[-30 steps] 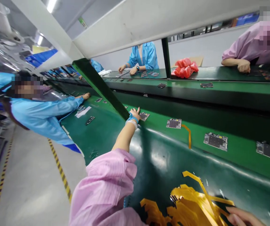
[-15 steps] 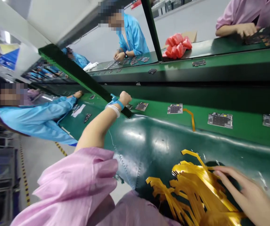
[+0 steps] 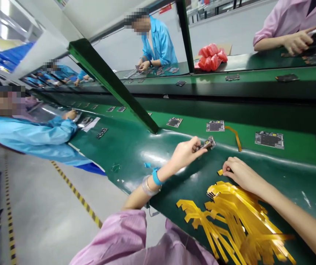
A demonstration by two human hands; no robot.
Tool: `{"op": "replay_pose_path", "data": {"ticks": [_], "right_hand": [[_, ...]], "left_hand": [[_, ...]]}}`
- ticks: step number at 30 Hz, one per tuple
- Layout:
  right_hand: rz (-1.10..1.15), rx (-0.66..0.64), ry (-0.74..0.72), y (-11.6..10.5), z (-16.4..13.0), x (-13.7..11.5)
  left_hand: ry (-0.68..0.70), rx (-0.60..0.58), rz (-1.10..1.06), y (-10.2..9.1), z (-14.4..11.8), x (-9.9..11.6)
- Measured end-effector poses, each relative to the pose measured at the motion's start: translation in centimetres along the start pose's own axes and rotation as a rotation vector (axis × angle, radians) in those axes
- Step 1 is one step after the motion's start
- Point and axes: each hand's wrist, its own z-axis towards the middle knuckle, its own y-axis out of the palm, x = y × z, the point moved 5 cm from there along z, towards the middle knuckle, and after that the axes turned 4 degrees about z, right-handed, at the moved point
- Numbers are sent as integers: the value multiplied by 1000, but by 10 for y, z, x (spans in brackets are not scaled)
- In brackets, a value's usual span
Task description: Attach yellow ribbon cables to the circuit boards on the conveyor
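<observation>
While I look down through the head camera, I have the left hand point(image 3: 184, 155) raised over the green bench mat point(image 3: 135, 147), thumb and fingers pinched on a populated circuit board point(image 3: 210, 142) that sits tilted in the grip near the conveyor belt point(image 3: 193, 129). My right hand point(image 3: 239, 171) is just beside it, slightly lower, its fingers curled closed on a yellow flex cable point(image 3: 220, 172); only a short end shows and the hand hides the rest. Right below my right hand and forearm, a loose pile of flex cables point(image 3: 231, 195) fans across the mat towards me. I wear a blue wrist strap point(image 3: 156, 176) and a clear bracelet point(image 3: 150, 187) on the left wrist.

Ahead of both hands, more circuit boards point(image 3: 269, 140) lie flat and spaced along the belt, one with an orange ribbon point(image 3: 237, 138) running from its right end to the belt's near edge. To my left, past the slanting green post point(image 3: 113, 86), a co-worker in blue point(image 3: 33, 136) leans over the same bench. Across the line I see a red plastic bundle point(image 3: 212, 58) between a blue jacket point(image 3: 162, 40) and a pink sleeve point(image 3: 268, 33).
</observation>
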Motion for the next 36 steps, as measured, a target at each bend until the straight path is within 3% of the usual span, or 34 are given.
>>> {"op": "replay_pose_path", "data": {"ticks": [2,4,14,20,23,28,33,36], "right_hand": [[-15,21,51,-1,-3,-1],[-24,42,106,-1,-7,0],[123,116,182,-7,-13,-5],[639,352,278,-36,-47,-31],[663,316,381,-33,-69,-46],[546,448,480,-30,-98,-46],[475,441,457,-25,-104,-43],[417,451,383,-26,-108,-49]], "left_hand": [[-2,10,-280,14,-15,6],[-14,-1,-422,21,-21,8],[-67,-26,-738,19,-33,4],[-176,-321,-1297,30,-49,33],[-167,-373,-1318,34,-61,54],[-125,-356,-1140,41,-80,74],[-132,-378,-1165,42,-87,84],[-195,-426,-1284,43,-82,86]]}}
